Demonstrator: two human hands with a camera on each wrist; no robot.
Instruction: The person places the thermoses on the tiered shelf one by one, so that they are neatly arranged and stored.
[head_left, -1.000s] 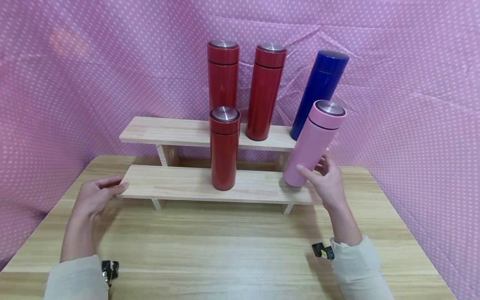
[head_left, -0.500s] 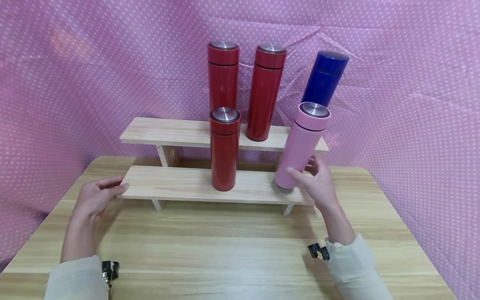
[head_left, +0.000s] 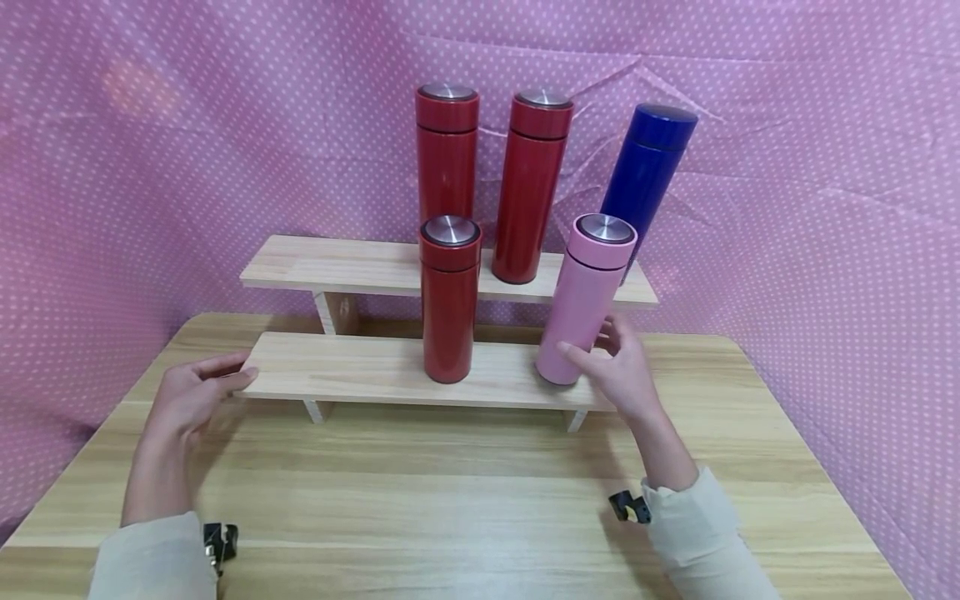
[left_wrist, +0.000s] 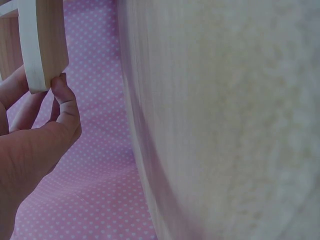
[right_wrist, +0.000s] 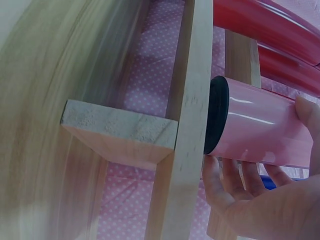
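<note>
My right hand (head_left: pixel 622 375) holds a pink thermos (head_left: pixel 581 317) low on its side, thumb in front and fingers behind. The thermos stands near the right end of the lower wooden shelf (head_left: pixel 345 367); in the right wrist view its dark base (right_wrist: pixel 217 115) is right at the board. At the other end, my left hand (head_left: pixel 187 396) pinches the shelf's left edge between thumb and fingers, as the left wrist view shows on the board end (left_wrist: pixel 47 50). A shorter red thermos (head_left: pixel 450 325) stands mid-shelf, left of the pink one.
Behind, on the upper shelf (head_left: pixel 330 262), stand two tall red thermoses, one left (head_left: pixel 446 167) and one right (head_left: pixel 528 200), plus a blue thermos (head_left: pixel 652 167) partly hidden by the pink one. The shelf unit rests on a wooden table (head_left: pixel 420 500) before a pink dotted cloth (head_left: pixel 225 125).
My right hand has shifted the pink thermos leftward along the lower shelf, toward the short red one. My left hand stays at the shelf's edge.
</note>
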